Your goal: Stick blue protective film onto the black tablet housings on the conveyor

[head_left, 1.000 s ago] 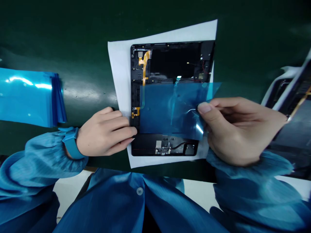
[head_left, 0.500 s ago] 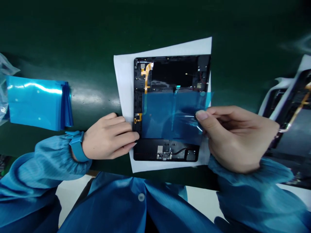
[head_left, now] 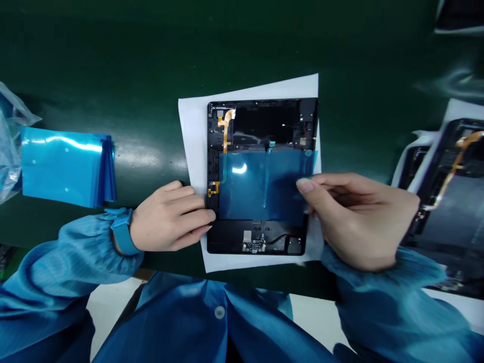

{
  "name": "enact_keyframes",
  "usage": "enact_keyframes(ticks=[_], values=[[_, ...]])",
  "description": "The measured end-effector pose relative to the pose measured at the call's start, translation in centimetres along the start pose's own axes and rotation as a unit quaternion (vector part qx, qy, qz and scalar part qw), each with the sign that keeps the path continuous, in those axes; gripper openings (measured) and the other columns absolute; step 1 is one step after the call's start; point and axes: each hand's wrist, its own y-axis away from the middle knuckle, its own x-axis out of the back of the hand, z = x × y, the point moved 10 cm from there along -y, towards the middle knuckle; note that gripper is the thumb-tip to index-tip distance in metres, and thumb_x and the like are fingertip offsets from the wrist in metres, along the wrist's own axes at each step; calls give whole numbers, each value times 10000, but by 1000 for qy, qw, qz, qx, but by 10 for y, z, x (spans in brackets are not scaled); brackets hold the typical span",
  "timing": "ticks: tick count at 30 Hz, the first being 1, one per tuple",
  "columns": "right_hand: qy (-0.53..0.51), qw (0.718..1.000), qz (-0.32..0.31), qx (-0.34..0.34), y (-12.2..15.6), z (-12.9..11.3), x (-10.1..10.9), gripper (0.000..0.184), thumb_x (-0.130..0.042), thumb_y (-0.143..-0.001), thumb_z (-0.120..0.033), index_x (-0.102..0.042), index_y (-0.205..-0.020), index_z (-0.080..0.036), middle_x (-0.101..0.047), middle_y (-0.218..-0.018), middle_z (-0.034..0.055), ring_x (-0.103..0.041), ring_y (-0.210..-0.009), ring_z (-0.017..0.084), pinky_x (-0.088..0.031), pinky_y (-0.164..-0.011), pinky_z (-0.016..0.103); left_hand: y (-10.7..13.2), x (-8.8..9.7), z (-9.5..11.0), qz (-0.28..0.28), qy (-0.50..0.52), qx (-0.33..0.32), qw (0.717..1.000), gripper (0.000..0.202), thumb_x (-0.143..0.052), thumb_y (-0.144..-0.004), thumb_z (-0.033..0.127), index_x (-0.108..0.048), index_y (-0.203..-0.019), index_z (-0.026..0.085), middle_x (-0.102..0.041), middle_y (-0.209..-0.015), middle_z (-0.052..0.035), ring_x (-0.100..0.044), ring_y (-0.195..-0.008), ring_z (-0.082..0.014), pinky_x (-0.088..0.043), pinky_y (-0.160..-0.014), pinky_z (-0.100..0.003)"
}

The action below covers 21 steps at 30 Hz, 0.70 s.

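Note:
An opened tablet housing [head_left: 227,237] lies on a white sheet [head_left: 192,151], its circuit board, cables and orange ribbon cable exposed. A translucent blue film [head_left: 245,191] spans the housing's middle, its right side pinched between thumb and fingers of my right hand [head_left: 351,217]. Whether the film's left part touches the housing I cannot tell. My left hand [head_left: 172,217] has its fingers curled and closed at the housing's left edge, with the fingertips on the rim.
To the left lies a stack of blue films [head_left: 62,164] beside a clear plastic bag [head_left: 9,151]. More opened tablet housings [head_left: 454,212] with white sheets between them lie at the right. Another dark panel [head_left: 461,15] shows at the top right corner.
The film's right side has come lower and nearer the housing, and the film looks flatter. My right hand has shifted slightly left with it. My left hand stays at the edge.

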Motion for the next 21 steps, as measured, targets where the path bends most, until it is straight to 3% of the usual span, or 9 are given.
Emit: enact_keyframes(ticks=[4, 7, 12, 15, 21], values=[[-11, 1000, 0, 1, 1, -4, 0, 243, -856, -718, -292, -775, -933, -213, -709, -675, -18, -611, -536, 115, -560, -539, 273, 1, 4, -2, 16, 24, 11, 1000, 155, -582, -979, 277, -634, -1072, 165, -689, -872, -35, -579, -739, -162, -412, -619, -315], [-49, 998, 28, 6, 2, 1, 3, 248, -809, -792, -301, -749, -1004, -187, -698, -699, -12, -582, -505, 96, -505, -482, 245, -2, 10, -5, 32, 29, 44, 998, 215, -572, -989, 279, -632, -1159, 162, -698, -940, -52, -613, -788, -157, -476, -670, -299], [-154, 985, 71, 7, -1, 21, 10, 199, -755, -854, -342, -718, -935, -164, -625, -627, -35, -506, -430, 75, -408, -404, 219, -24, 14, 2, 15, -159, 30, 987, 240, -539, -1001, 230, -690, -1172, 155, -667, -908, -83, -589, -799, -207, -391, -618, -337], [-164, 985, 48, 3, -4, 25, 7, 209, -748, -850, -373, -711, -922, -180, -603, -615, -52, -494, -422, 70, -388, -393, 205, -46, 6, 11, -4, -201, -9, 980, 238, -516, -1001, 179, -714, -1133, 169, -652, -916, -80, -572, -847, -229, -366, -654, -359], [-150, 989, 5, -5, -10, 26, -1, 198, -741, -826, -361, -708, -904, -182, -611, -623, -47, -505, -434, 69, -381, -398, 188, -91, -29, 24, -63, -202, -21, 977, 362, -435, -1003, 140, -657, -1282, 204, -632, -1000, -104, -581, -937, -262, -353, -721, -381]])
